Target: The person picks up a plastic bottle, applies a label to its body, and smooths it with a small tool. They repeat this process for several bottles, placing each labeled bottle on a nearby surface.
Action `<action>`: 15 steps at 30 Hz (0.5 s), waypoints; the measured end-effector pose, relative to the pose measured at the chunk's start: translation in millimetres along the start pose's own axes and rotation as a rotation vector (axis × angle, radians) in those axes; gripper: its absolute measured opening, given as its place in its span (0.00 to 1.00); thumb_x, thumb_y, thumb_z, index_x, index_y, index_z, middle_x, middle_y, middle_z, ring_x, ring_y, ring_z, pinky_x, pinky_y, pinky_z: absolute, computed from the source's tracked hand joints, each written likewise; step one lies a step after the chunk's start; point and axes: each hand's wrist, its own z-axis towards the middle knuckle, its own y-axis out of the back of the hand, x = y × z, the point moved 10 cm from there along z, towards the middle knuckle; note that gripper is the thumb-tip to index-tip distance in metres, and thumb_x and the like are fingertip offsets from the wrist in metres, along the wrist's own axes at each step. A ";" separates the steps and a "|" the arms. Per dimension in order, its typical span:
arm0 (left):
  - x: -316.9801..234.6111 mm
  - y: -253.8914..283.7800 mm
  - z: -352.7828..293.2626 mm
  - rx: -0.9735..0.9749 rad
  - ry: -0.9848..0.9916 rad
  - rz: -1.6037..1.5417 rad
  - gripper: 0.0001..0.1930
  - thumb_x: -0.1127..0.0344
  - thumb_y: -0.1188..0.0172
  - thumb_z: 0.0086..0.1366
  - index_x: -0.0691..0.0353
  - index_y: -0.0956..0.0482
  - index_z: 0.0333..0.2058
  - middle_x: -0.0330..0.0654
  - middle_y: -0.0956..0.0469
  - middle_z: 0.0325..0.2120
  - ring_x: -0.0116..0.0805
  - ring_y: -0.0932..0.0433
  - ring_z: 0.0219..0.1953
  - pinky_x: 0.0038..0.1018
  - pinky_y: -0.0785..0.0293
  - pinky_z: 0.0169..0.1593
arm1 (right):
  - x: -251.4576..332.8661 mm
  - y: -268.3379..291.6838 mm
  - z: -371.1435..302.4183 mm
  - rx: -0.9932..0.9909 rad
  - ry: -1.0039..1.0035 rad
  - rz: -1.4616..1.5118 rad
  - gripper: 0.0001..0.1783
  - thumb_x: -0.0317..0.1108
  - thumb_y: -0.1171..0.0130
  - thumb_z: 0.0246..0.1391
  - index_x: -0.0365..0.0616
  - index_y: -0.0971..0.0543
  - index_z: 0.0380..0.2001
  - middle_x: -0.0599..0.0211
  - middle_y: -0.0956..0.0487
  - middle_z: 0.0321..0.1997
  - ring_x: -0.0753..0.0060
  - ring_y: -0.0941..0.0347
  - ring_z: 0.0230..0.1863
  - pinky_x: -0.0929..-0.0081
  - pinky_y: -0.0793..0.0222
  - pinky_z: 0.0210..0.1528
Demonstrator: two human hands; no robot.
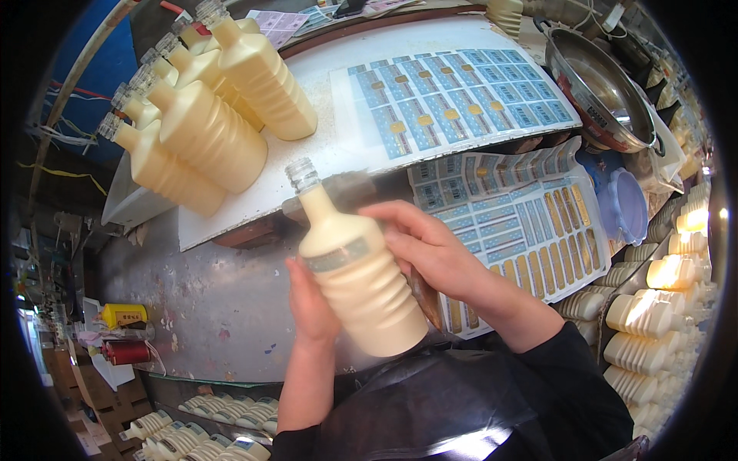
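Observation:
A cream-coloured bottle (369,296) with a ribbed body and a clear threaded neck is held up in front of me, tilted with its neck to the upper left. A greyish, see-through label strip (338,256) lies across its smooth upper part. My left hand (311,300) supports the bottle's left side, its fingers mostly hidden behind it. On the other side, my right hand (427,246) has its fingers and thumb against the right shoulder. Under my right wrist, a sheet of blue and gold labels (523,238) lies on the table.
Several similar bottles (207,134) stand at the upper left on a white board (323,100), beside another label sheet (461,100). A metal pan (607,84) sits at the far right above a lilac basin (624,206). Stacked bottles (646,315) line the right side; more bottles (192,438) lie lower left.

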 end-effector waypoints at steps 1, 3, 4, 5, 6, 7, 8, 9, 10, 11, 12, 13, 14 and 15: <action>-1.3 0.3 -1.7 0.000 -0.011 0.001 0.36 0.39 0.69 0.80 0.65 0.35 0.66 0.49 0.26 0.62 0.42 0.26 0.63 0.40 0.32 0.67 | 0.3 -0.3 -0.4 0.004 0.000 0.007 0.21 0.33 0.50 0.71 0.43 0.28 0.64 0.78 0.24 0.39 0.92 0.35 0.32 0.89 0.37 0.35; -4.4 -2.0 -5.2 0.040 -0.027 -0.008 0.35 0.40 0.70 0.80 0.65 0.35 0.66 0.49 0.27 0.62 0.43 0.26 0.63 0.40 0.32 0.67 | -0.4 0.0 -0.6 0.006 0.003 0.023 0.20 0.33 0.49 0.71 0.42 0.27 0.63 0.79 0.23 0.37 0.93 0.35 0.30 0.90 0.37 0.33; -4.9 -3.9 -5.8 0.065 -0.032 -0.016 0.35 0.41 0.70 0.80 0.66 0.35 0.66 0.49 0.27 0.62 0.43 0.27 0.63 0.40 0.32 0.67 | -1.0 1.1 -1.3 0.000 0.000 0.041 0.20 0.33 0.49 0.71 0.42 0.26 0.63 0.79 0.23 0.36 0.93 0.35 0.29 0.91 0.37 0.32; -3.4 -3.5 -6.1 0.068 -0.024 -0.026 0.34 0.42 0.70 0.81 0.66 0.34 0.66 0.49 0.27 0.62 0.43 0.27 0.63 0.40 0.32 0.68 | -2.8 2.2 -2.3 -0.007 -0.015 0.082 0.20 0.33 0.48 0.71 0.41 0.26 0.62 0.80 0.23 0.35 0.94 0.35 0.28 0.91 0.37 0.31; -2.0 -2.7 -6.5 0.071 -0.016 -0.035 0.33 0.44 0.70 0.81 0.66 0.34 0.66 0.49 0.27 0.62 0.43 0.27 0.64 0.40 0.33 0.68 | -4.7 4.2 -2.5 -0.022 -0.022 0.118 0.20 0.33 0.48 0.71 0.40 0.26 0.62 0.80 0.23 0.33 0.94 0.35 0.27 0.91 0.38 0.30; -3.2 -3.3 -7.5 0.070 -0.014 -0.046 0.32 0.45 0.69 0.81 0.66 0.34 0.66 0.49 0.27 0.62 0.43 0.27 0.64 0.40 0.33 0.68 | -6.1 5.3 -2.3 -0.032 -0.028 0.153 0.19 0.33 0.47 0.71 0.39 0.25 0.61 0.80 0.23 0.32 0.94 0.35 0.25 0.91 0.38 0.29; -3.6 -5.8 -8.4 0.060 0.005 -0.062 0.31 0.46 0.69 0.82 0.66 0.34 0.66 0.49 0.27 0.63 0.43 0.27 0.64 0.40 0.33 0.68 | -9.5 7.8 -0.8 -0.049 -0.026 0.182 0.19 0.33 0.47 0.70 0.38 0.25 0.61 0.80 0.23 0.31 0.94 0.35 0.25 0.92 0.38 0.28; -3.3 -9.6 -8.9 0.049 0.023 -0.078 0.30 0.48 0.69 0.82 0.66 0.34 0.66 0.49 0.27 0.63 0.43 0.28 0.64 0.41 0.33 0.69 | -11.0 9.2 -0.5 -0.066 -0.031 0.199 0.19 0.33 0.46 0.70 0.37 0.24 0.60 0.79 0.22 0.31 0.93 0.35 0.24 0.91 0.38 0.27; -4.2 -14.3 -8.9 0.038 0.040 -0.094 0.29 0.49 0.68 0.82 0.65 0.34 0.66 0.49 0.28 0.63 0.43 0.28 0.64 0.41 0.34 0.69 | -12.4 11.6 -1.1 -0.086 -0.035 0.218 0.19 0.33 0.46 0.70 0.36 0.24 0.59 0.78 0.21 0.31 0.92 0.35 0.23 0.91 0.38 0.26; -4.9 -17.9 -9.6 0.047 0.047 -0.104 0.28 0.51 0.68 0.82 0.66 0.37 0.68 0.49 0.30 0.65 0.43 0.29 0.66 0.40 0.36 0.70 | -14.2 12.5 -1.0 -0.100 -0.039 0.234 0.19 0.33 0.45 0.69 0.34 0.23 0.59 0.77 0.21 0.30 0.92 0.35 0.22 0.90 0.39 0.25; -5.7 -20.8 -10.0 0.055 0.054 -0.114 0.28 0.53 0.67 0.82 0.66 0.40 0.70 0.49 0.31 0.66 0.43 0.31 0.67 0.40 0.37 0.71 | -13.1 11.2 -2.0 -0.103 -0.049 0.241 0.19 0.33 0.45 0.69 0.34 0.22 0.58 0.77 0.20 0.31 0.91 0.35 0.21 0.90 0.39 0.24; -5.6 -23.5 -10.3 0.067 0.065 -0.126 0.28 0.55 0.67 0.82 0.66 0.43 0.72 0.49 0.33 0.67 0.42 0.33 0.68 0.40 0.39 0.72 | -14.4 12.1 -2.1 -0.111 -0.056 0.254 0.19 0.34 0.44 0.69 0.34 0.22 0.58 0.76 0.19 0.31 0.91 0.34 0.22 0.89 0.38 0.25; -9.3 -27.4 -11.2 0.111 0.045 -0.106 0.28 0.54 0.68 0.82 0.64 0.44 0.72 0.49 0.35 0.69 0.42 0.34 0.69 0.40 0.40 0.72 | -15.9 12.5 -1.6 -0.118 -0.063 0.269 0.20 0.34 0.43 0.69 0.34 0.21 0.58 0.75 0.18 0.32 0.91 0.33 0.23 0.89 0.38 0.25; -10.2 -28.0 -12.4 0.113 0.053 -0.158 0.29 0.53 0.69 0.82 0.64 0.44 0.72 0.48 0.36 0.69 0.42 0.34 0.69 0.40 0.40 0.72 | -17.7 12.3 -0.6 -0.122 -0.070 0.284 0.20 0.35 0.43 0.69 0.34 0.21 0.57 0.74 0.18 0.33 0.90 0.32 0.23 0.88 0.37 0.26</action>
